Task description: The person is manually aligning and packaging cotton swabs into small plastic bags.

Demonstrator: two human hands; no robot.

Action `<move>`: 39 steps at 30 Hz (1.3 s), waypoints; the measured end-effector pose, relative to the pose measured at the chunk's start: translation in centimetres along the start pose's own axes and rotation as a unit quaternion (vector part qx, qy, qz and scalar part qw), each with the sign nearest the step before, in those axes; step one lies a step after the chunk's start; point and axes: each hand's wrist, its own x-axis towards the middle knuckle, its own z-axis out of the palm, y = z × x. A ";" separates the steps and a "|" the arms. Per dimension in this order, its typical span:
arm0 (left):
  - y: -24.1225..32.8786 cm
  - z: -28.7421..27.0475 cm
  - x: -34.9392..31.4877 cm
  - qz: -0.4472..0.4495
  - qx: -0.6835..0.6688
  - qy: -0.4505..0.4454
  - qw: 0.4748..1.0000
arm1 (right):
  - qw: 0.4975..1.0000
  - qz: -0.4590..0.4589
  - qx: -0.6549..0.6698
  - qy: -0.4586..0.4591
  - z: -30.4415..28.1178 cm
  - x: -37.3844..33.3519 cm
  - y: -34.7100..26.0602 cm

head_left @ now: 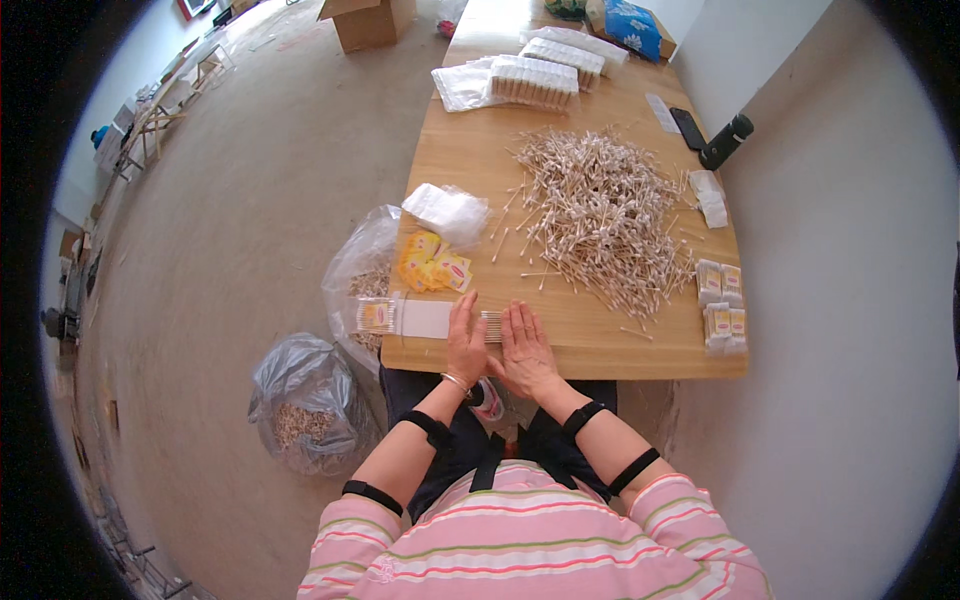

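Both hands are at the near edge of the wooden table (690,345). My left hand (465,340) stands on edge with its fingers stretched out. Beside it my right hand (527,348) lies nearly flat, fingers extended. Between them a short row of cotton swabs (491,326) lies side by side, partly hidden by the hands. Left of my left hand is a flat whitish strip (425,319). At its left end, over the table's edge, sits a clear pack of swabs with a yellow label (376,316).
A large loose heap of cotton swabs (600,215) covers the table's middle. Yellow cards (432,264) and clear bags (445,212) lie left. Filled packs (721,300) and a dark bottle (726,142) stand right; bundled packs (533,82) lie far. A swab-filled plastic bag (310,400) stands on the floor.
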 end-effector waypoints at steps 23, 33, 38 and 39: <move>-4.3 -5.6 2.4 -0.163 -0.301 0.027 0.939 | 0.995 0.057 0.071 0.051 4.4 5.7 -8.3; -4.9 -5.6 2.3 -0.122 -0.272 0.033 0.954 | 0.997 0.020 0.068 -0.027 3.5 5.3 -8.0; -5.1 -7.2 2.1 -0.109 -0.191 -0.007 0.976 | 0.998 0.016 0.059 0.006 4.1 5.3 -8.9; -4.4 -7.7 2.4 -0.109 -0.193 -0.008 0.975 | 0.998 0.017 0.057 0.006 4.1 5.4 -8.8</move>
